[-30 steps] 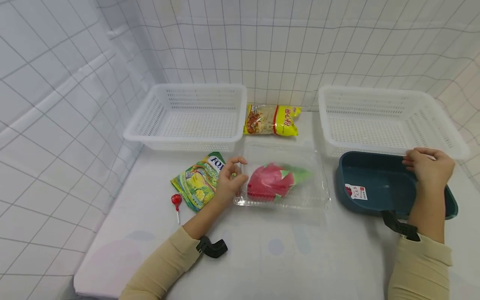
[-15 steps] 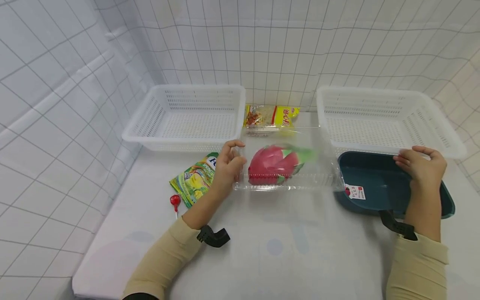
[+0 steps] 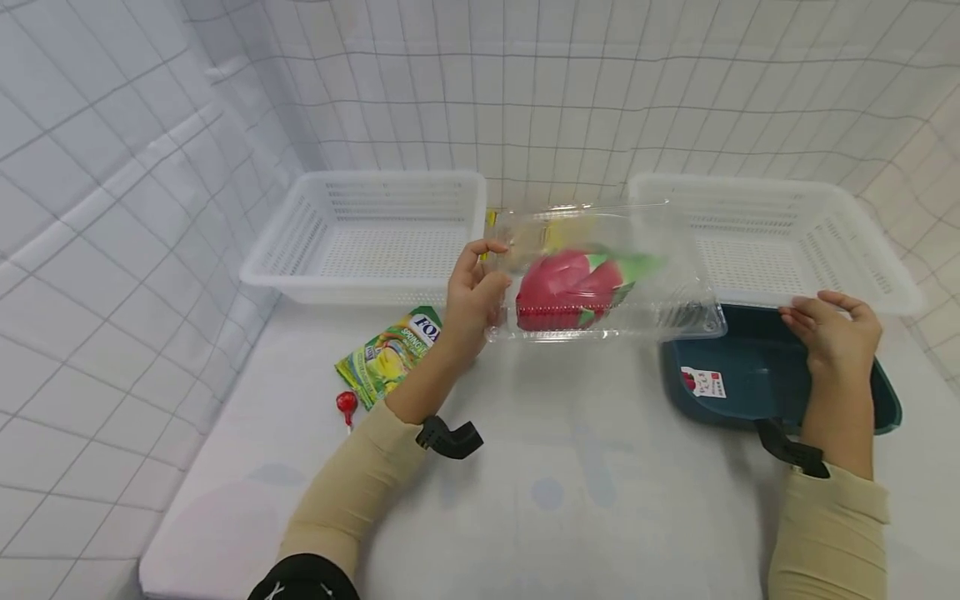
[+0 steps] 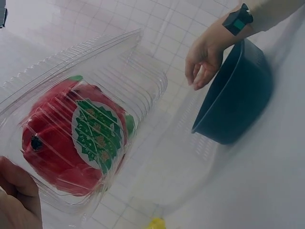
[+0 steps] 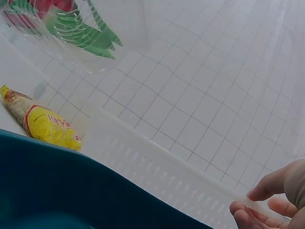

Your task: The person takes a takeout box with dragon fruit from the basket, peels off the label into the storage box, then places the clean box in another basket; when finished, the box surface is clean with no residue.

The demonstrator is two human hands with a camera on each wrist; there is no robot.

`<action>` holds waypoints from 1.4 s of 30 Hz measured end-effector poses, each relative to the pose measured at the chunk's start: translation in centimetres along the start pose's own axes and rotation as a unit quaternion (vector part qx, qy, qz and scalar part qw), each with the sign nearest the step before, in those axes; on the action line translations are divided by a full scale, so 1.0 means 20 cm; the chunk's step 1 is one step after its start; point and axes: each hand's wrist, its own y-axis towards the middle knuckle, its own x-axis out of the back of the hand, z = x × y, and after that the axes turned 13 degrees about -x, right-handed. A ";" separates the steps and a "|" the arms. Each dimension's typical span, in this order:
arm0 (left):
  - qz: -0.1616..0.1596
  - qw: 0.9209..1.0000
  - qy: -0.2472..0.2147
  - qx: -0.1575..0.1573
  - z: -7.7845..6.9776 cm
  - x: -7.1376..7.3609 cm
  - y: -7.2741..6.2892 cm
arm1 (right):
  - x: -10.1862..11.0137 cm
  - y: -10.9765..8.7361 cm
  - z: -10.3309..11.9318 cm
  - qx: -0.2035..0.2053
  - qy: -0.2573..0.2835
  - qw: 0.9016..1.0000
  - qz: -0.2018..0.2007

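My left hand [image 3: 471,304] pinches the left edge of a clear plastic clamshell box [image 3: 637,327], raised off the table. Inside it lies a red and green dragon fruit [image 3: 558,287]; the left wrist view shows a green and white sticker [image 4: 97,136]. Above the teal basin [image 3: 750,408] hovers my right hand [image 3: 840,342], its fingers loosely bent around nothing. In the right wrist view these fingers [image 5: 267,186] appear before the white basket's rim; whether they touch it I cannot tell.
White perforated baskets stand at the back left [image 3: 360,293] and back right [image 3: 885,250]. Between them lies a yellow food bag [image 5: 52,129], partly behind the box in the head view. A green FOX'S candy bag [image 3: 390,358] and a red lollipop [image 3: 347,402] lie at left.
My left hand has lifted the box with the dragon fruit off the table, then moved it back and to the right. My right hand stays over the basin, shifting only slightly.
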 end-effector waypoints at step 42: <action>0.046 0.995 -0.082 0.028 0.12 -0.40 0.47 | -0.02 -0.03 -0.04 0.006 0.015 1.000 0.002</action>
